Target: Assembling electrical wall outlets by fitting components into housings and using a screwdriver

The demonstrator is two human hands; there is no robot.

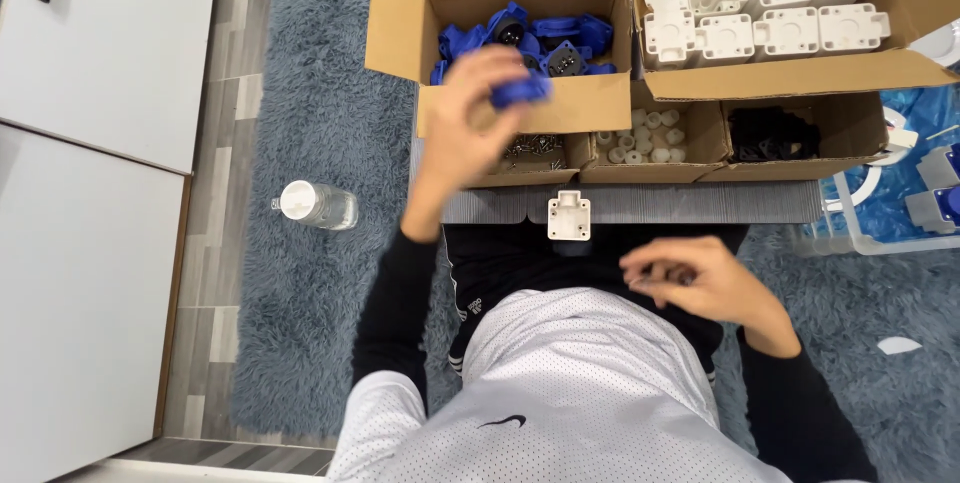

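My left hand (470, 118) is raised in front of the cardboard box of blue parts (520, 43), fingers clamped on 1 blue plastic part (520, 91); hand and part are blurred, so I can't tell the part's exact shape. My right hand (705, 283) sits low over my lap, fingertips pinched together on sth small, poss. a screw, too tiny to tell.

Between my hands, 1 white plastic housing (569, 215) rests at the near edge of the grey ribbed table (700, 205), just above my black shorts. Behind it, a row of low cardboard compartments: the left 1 has metal screws (532, 148), the middle has small white caps (640, 138), the right has black parts (770, 135). Above those, right of the blue-parts box, a bigger carton holds more white housings (770, 13) lined up in 2 rows.

To my left, a clear water bottle w/ white cap (315, 205) lies on the shaggy grey rug (310, 73). Far right, a clear bin (880, 213) w/ blue bags & grey pieces, partly cut off by the frame.
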